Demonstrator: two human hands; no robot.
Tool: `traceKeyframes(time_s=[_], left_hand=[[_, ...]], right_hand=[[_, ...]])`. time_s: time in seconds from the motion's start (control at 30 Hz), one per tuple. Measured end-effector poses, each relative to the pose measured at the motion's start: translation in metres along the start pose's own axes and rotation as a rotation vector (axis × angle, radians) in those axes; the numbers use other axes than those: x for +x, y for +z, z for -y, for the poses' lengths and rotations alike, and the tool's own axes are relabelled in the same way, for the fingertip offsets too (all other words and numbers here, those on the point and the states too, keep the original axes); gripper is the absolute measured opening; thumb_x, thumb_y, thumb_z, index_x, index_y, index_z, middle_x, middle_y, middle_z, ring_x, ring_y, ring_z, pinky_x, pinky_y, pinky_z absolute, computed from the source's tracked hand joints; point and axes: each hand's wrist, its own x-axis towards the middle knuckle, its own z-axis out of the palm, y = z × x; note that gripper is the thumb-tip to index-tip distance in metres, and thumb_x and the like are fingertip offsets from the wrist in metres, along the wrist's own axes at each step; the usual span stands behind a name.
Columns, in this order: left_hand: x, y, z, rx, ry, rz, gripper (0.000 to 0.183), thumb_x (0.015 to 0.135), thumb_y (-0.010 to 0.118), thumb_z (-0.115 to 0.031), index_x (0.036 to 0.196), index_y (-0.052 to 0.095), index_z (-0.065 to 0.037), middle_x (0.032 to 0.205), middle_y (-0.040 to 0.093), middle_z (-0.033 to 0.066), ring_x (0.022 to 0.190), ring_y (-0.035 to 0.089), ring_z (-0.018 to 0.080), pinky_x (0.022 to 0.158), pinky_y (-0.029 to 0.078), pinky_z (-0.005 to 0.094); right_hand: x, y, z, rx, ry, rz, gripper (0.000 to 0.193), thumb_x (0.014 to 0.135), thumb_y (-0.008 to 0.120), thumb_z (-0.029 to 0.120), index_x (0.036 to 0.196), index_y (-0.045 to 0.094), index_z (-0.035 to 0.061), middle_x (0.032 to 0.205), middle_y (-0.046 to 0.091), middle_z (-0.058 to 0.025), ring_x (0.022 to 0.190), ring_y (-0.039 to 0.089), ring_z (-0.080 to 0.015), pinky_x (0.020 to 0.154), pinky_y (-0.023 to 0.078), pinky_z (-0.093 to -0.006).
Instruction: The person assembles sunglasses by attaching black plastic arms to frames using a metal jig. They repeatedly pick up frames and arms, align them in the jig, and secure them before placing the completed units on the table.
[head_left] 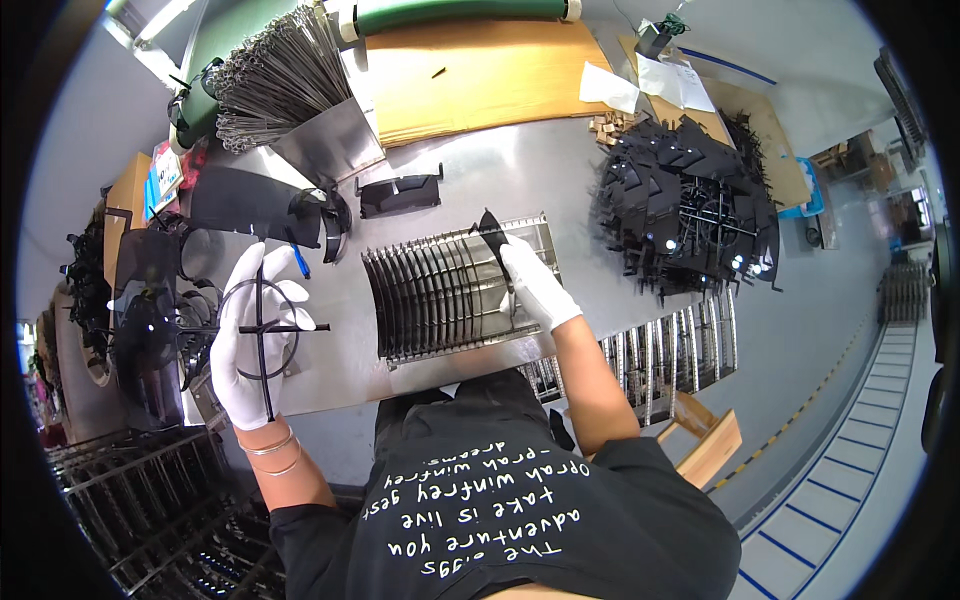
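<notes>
My left hand (238, 365), in a white glove, is closed on a black ring-and-cross frame (312, 328) at the left of the metal table. Next to that hand, dark glossy sheets (150, 280) stand on similar frames. In the middle lies a metal slotted rack (535, 240), its left and central slots filled with a row of thin dark curved plates (430, 300). My right hand (538, 288), also gloved, grips one dark curved plate (490, 228) by its near side, over the right part of the rack. The fingertips are partly hidden behind the glove.
A heap of black plates on cross frames (690, 190) occupies the table's right. Metal wire rods (285, 85) fill a bin at far left. Behind are cardboard (480, 80) and a dark piece (400, 195). A second rack (665, 345) and wooden box (712, 445) stand near right.
</notes>
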Motion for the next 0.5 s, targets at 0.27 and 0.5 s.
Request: traceKeyframes(time_s=[0.27,0.5], left_hand=[[0.013,0.02,0.007,0.053,-0.016,0.117,0.064,0.106,0.044,-0.032,0.154,0.039,0.009,0.139,0.059,0.0256,0.104,0.063,0.0247,0.082,0.055,0.0347],[0.033,0.083,-0.007,0.068,-0.549,0.608,0.056,0.105,0.052,-0.039,0.136,0.054,0.008,0.12,0.065,0.0244,0.096,0.069,0.0298,0.073,0.062,0.0415]], right_hand=[[0.001,0.01,-0.036,0.112,0.133,0.099,0.08,0.102,0.056,0.056,0.156,0.04,-0.0009,0.144,0.057,-0.0258,0.131,0.058,-0.0361,0.112,0.046,-0.0429],[-0.061,0.011,0.106,-0.55,-0.837,-0.326,0.078,0.092,0.079,0.032,0.153,0.044,-0.0011,0.141,0.058,-0.027,0.133,0.056,-0.0419,0.111,0.046,-0.0446]])
